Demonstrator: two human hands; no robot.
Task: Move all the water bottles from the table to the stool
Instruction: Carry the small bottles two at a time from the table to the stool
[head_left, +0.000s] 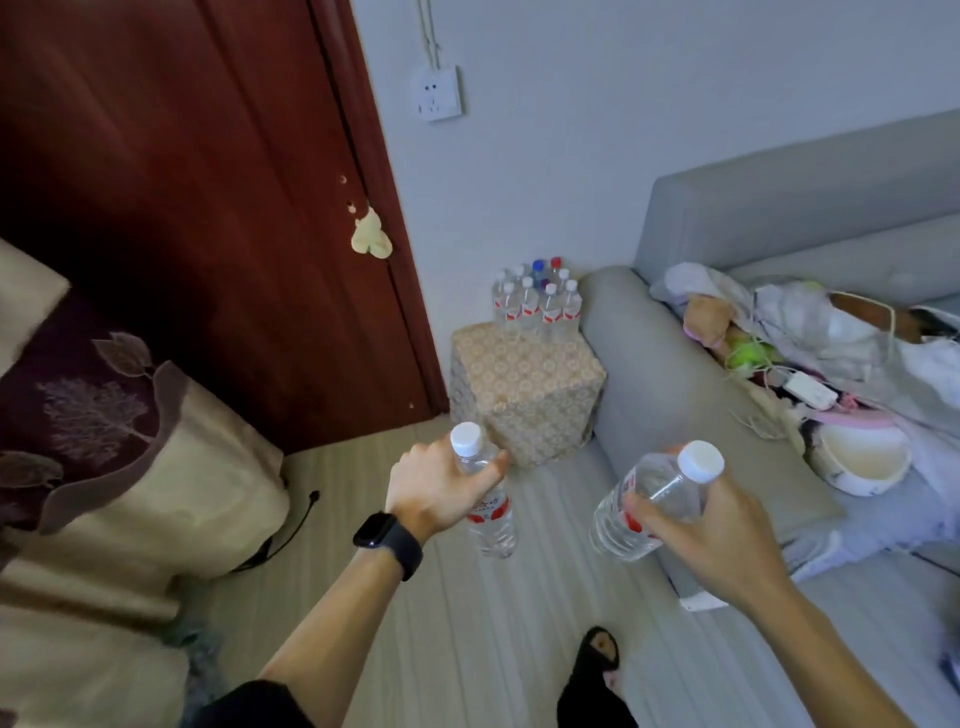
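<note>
My left hand (439, 486) grips a clear water bottle (491, 525) with a white cap and red label by its neck; the bottle hangs upright. A second clear bottle (649, 499), tilted with its white cap up, is held around the body by my right hand (691, 530). Both hands are out in front of me above the floor, short of the stool. The stool (524, 389) is a cube in patterned beige fabric between the door and the sofa arm. Several bottles (537, 304) with white, blue and red caps stand clustered on its back half.
A dark red door (208, 208) stands left of the stool. A grey sofa (675, 374) with clothes, a bowl and clutter fills the right. A cushioned seat with a patterned cover (104, 441) is at the left. My foot in a black slipper (597, 670) is on the striped floor.
</note>
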